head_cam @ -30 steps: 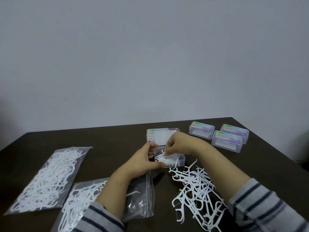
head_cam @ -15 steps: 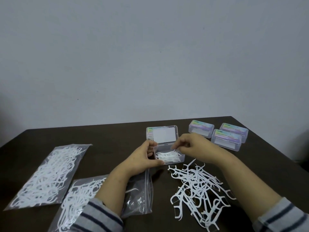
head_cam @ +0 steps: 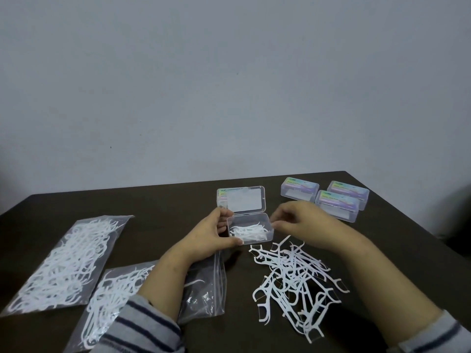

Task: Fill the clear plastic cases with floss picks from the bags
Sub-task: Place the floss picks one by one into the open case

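Dark matte table (head_cam: 153, 207), bare toward far-left edge. Left hand (head_cam: 211, 235) gripping open clear case (head_cam: 251, 229); right hand (head_cam: 300, 220) beside it, fingers loosely curled, holding nothing.

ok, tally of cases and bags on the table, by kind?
Open clear case, partly filled: 1
Closed clear cases: 3
Bags holding floss picks: 2
Nearly empty bag: 1
Total: 7

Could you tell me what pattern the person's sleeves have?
Grey with dark stripes, seen in the head view on the left sleeve.
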